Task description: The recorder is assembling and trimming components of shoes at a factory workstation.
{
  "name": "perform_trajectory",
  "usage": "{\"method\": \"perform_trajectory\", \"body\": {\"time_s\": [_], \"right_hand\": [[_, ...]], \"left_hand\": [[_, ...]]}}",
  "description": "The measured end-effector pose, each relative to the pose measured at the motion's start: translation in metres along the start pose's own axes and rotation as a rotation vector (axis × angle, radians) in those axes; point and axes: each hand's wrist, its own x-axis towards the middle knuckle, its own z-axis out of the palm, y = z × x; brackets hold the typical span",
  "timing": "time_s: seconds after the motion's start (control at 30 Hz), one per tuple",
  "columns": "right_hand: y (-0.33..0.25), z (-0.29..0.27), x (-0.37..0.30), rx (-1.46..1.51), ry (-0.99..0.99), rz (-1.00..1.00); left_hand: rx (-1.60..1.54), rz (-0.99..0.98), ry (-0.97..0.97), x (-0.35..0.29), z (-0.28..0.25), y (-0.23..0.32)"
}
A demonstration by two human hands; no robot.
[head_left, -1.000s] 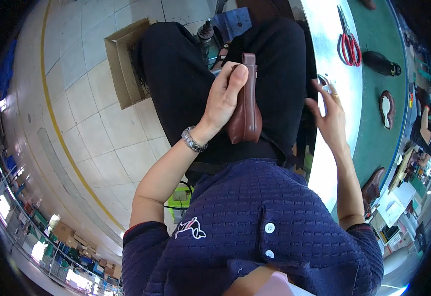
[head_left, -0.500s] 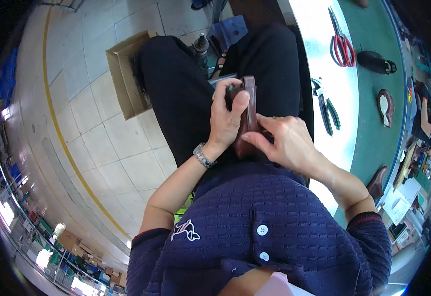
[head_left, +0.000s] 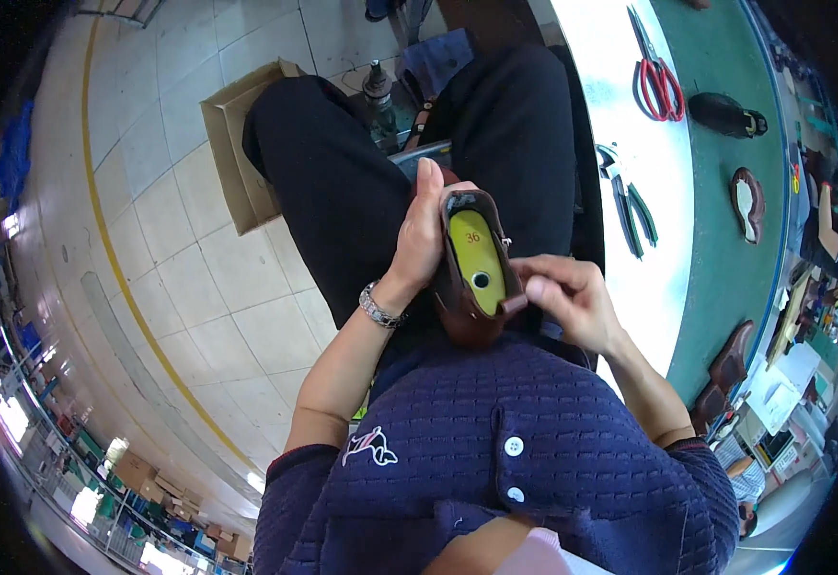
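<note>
A brown leather shoe (head_left: 471,331) with a yellow-green shoe last (head_left: 477,254) inside it is held above my lap. Its opening faces up, showing the top of the last with a round dark hole. My left hand (head_left: 421,235) is wrapped around the shoe's left side, thumb pointing up along it. At the right side, my right hand (head_left: 572,299) has its fingers curled, thumb and forefinger pinching at the end of a brown strap (head_left: 514,304) on the shoe's edge.
On the bench to my right lie red-handled scissors (head_left: 661,88) and green-handled pliers (head_left: 634,206). A green belt (head_left: 716,177) beyond carries several dark and brown shoe pieces. An open cardboard box (head_left: 237,163) stands on the floor left of my knees, and a dark metal stand (head_left: 378,96) between them.
The shoe has turned from side-on so its opening and the yellow-green last now show. My left thumb has swung upright, and my right hand has moved slightly right and down.
</note>
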Motion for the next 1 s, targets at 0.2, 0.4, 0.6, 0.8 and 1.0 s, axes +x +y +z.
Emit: {"method": "perform_trajectory", "body": {"time_s": [0.2,0.4,0.6,0.8,1.0], "right_hand": [[0.027,-0.011,0.041,0.206,0.122,0.136],[0.014,-0.032,0.099,0.339,0.079,0.119],[-0.001,-0.047,0.142,0.226,0.100,0.008],[-0.016,-0.088,0.116,0.631,0.340,-0.187],[0.056,-0.151,0.002,0.693,0.885,-0.415]], "left_hand": [[0.304,0.122,-0.104,0.003,0.015,0.024],[0.400,0.170,-0.188,0.008,0.034,0.049],[0.734,0.399,-0.417,0.024,0.066,0.072],[0.818,0.514,-0.517,0.049,0.120,0.111],[0.570,0.565,-0.440,0.074,0.126,0.116]]}}
